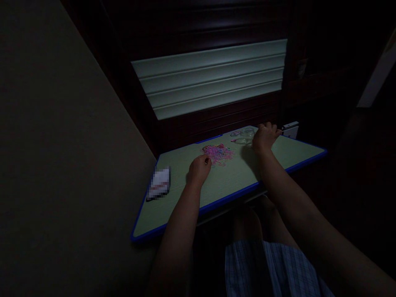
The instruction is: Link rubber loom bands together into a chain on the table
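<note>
A loose pile of small pink and multicoloured bands (218, 153), seemingly rubber bands, lies on the pale tabletop (229, 177). My left hand (199, 170) is at the pile's near left edge, thumb and fingers pinched together. What lies between those fingertips is too small and dark to name. Farther right, my right hand (266, 136) is raised over the table with its fingers curled closed. Anything inside it is hidden. Beside that hand, on its left, lie clear plastic containers (246, 132) and a clear bottle-like piece with a pink tip (243, 141).
A blurred white and red packet (160, 183) lies at the table's left end. The table has a raised blue edge (232, 199). Beyond it stands a dark wooden panel with pale slats (216, 78); a plain wall (77, 144) is at left. A white box-like object (291, 130) shows behind the table.
</note>
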`<state>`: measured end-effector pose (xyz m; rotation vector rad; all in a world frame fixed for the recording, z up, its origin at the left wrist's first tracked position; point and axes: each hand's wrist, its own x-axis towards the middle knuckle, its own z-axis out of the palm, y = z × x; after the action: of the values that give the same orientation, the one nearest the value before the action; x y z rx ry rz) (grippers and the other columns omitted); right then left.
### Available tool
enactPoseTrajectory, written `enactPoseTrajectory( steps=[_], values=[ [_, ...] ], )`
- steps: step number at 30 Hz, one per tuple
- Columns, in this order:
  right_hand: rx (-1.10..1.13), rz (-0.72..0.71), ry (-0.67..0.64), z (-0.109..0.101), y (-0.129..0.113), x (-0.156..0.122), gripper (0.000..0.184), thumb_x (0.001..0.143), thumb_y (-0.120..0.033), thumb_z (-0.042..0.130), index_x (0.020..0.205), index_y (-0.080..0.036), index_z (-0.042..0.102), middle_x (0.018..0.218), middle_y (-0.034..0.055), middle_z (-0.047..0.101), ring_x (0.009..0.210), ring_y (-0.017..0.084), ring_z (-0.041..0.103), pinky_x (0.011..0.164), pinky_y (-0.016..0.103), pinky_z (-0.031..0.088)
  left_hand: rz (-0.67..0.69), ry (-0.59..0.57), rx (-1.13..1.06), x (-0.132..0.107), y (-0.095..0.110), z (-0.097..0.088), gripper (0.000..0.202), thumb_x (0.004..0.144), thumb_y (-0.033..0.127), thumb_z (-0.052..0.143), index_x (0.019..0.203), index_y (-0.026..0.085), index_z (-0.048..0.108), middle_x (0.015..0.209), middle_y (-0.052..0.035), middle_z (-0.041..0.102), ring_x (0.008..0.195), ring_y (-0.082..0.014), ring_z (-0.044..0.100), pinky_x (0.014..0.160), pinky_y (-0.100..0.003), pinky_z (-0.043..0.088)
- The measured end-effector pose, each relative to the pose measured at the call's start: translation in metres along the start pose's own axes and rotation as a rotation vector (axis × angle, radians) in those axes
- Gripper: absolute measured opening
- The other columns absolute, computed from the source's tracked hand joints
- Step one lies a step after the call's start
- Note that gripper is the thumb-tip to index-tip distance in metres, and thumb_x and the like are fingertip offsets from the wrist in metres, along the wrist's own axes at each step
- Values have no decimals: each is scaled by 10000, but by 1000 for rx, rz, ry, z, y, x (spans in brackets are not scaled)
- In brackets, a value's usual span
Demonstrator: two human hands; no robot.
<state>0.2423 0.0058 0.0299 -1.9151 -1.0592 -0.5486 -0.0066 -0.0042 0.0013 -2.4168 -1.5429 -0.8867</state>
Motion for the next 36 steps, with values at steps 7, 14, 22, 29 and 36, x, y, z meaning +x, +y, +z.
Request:
enactPoseTrajectory(
  steps=[7,14,22,29,36],
  values=[
    [-61,-17,-110,-8,-3,-1,317,804,-121,321,979,-136,584,1018,170,501,975,274,370,797,448,225,-6,1,9,-1,1,0,251,808,298,387,817,168,602,814,-60,618,725,-132,544,625,-219,362],
    [-24,-113,-45,2,-7,-1,322,791,-106,313,955,-132,589,961,159,531,949,268,384,801,437,207,2,12,-10,0,1,0,244,806,283,384,798,165,597,798,-62,615,708,-131,538,615,-220,355],
    [-4,-279,-102,6,-19,-10,346,792,-113,319,1020,-158,576,971,129,550,946,251,406,809,404,212,-21,-6,5,-1,4,-2,234,805,270,389,820,170,600,832,-64,620,749,-135,545,643,-219,368],
    [90,-360,-247,15,-31,-19,317,775,-150,375,998,-163,600,969,127,580,935,243,472,798,368,276,-14,-2,-5,-1,3,-1,226,804,273,392,804,176,596,816,-59,617,731,-135,541,619,-223,357],
    [268,-411,-525,32,-46,-35,327,741,-185,414,1005,-160,605,981,95,608,827,169,538,709,255,374,-10,-6,-7,-1,3,0,222,804,273,392,798,173,590,810,-59,614,724,-131,537,618,-221,351]
  ],
)
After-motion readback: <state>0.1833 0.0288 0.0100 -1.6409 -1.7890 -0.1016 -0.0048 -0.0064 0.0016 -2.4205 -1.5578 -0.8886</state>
